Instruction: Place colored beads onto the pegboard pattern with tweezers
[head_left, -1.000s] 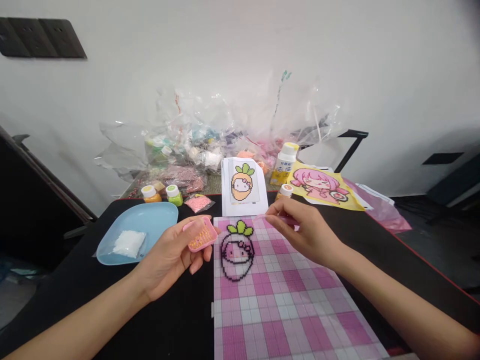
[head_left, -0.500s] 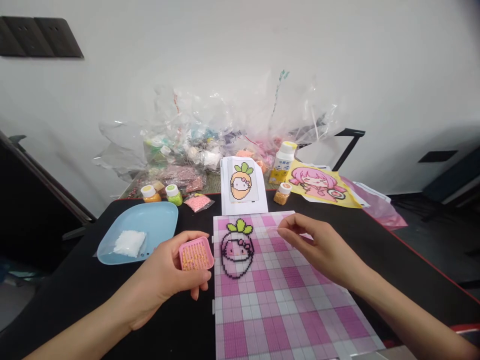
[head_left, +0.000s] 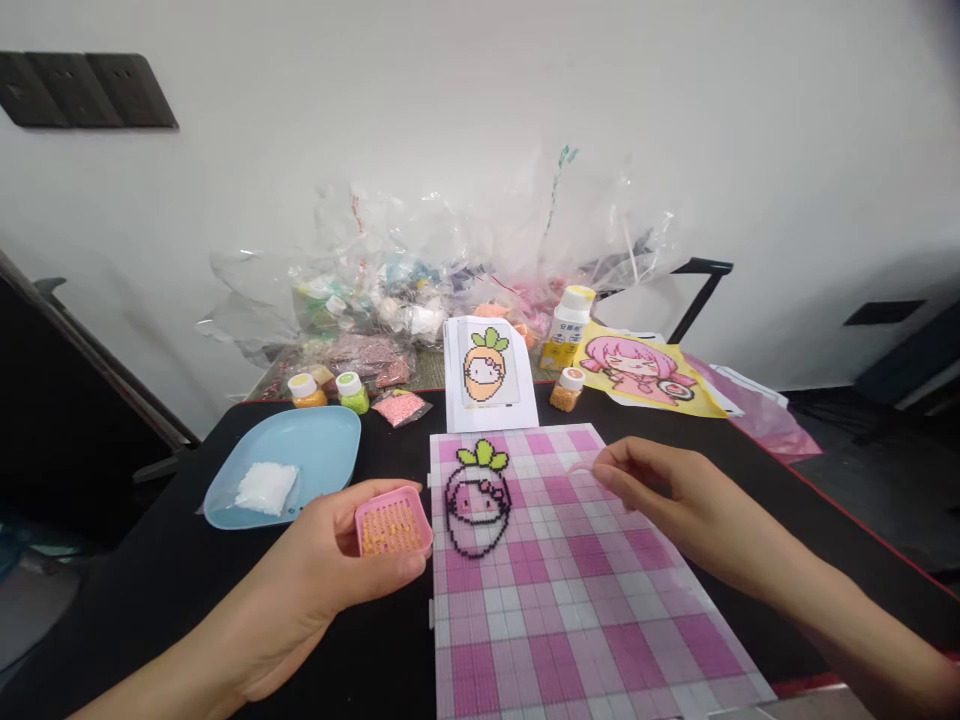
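Observation:
My left hand holds a small pink tray with orange-yellow beads in its grooves, just left of the pegboard. My right hand pinches a thin, pale pink tool above the upper right of the board. Pink and white checks cover the pegboard. On its upper left sits a bead figure: a black carrot-shaped outline, green leaves on top and a cat face inside. Behind the board stands a printed pattern sheet showing an orange carrot with the same face.
A blue plate with a bag of white beads lies at the left. Behind are bead jars, a pink bead bag, an orange-brown jar, a white-yellow bottle, plastic bags and a yellow-backed picture.
My right hand has moved right with the thin tool, away from the bead figure. My left hand has tilted the pink tray slightly. The view has shifted a little.

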